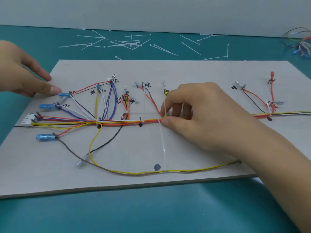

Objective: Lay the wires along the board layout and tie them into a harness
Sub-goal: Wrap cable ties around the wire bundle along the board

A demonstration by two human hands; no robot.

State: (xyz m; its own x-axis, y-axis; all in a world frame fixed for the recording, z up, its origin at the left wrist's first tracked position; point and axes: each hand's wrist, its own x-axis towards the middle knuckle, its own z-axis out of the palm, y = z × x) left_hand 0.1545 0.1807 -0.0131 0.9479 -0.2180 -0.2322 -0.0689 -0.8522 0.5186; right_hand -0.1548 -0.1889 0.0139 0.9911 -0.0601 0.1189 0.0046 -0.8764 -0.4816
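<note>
- Wires [134, 173] nearest the camera, 1 yellow and 1 brown, curved side by side along the front part of the grey board [185, 165], which lay flat on the teal worktop [151, 212].
- A black dot [157, 167] was marked on the board just behind these 2 wires. A pale cable tie [162, 145] crossed them there and ran straight back to the main bundle [127, 122].
- A blue-sleeved terminal [46, 137] lay at the board's left, on the near side of that bundle.
- The main bundle of red, yellow, black, blue and white wires ran left to right across the middle of the board. White ties cinched it at several spots, and a white connector [27, 121] sat at its left end.
- The right hand [202, 115] rested over the bundle. Its fingers [170, 105] were curled narrow, with thumb and forefinger pinching the cable tie where it met the bundle.
- Branches fanned from the bundle toward the far side, ending at terminals beside handwritten labels. Among them were 2 blue terminals [47, 105] at the left and a red terminal [272, 74] at the far right.
- The left hand [21, 69] was at the board's far-left corner, its fingers straight, spread wide and holding nothing. Its thumb tip was just beside a blue terminal; whether they touched could not be told.
- Beyond the board, spare ties [124, 42] lay scattered on the worktop, and a tangle of wires [301, 42] sat at the far right near the pale wall [151, 10].
</note>
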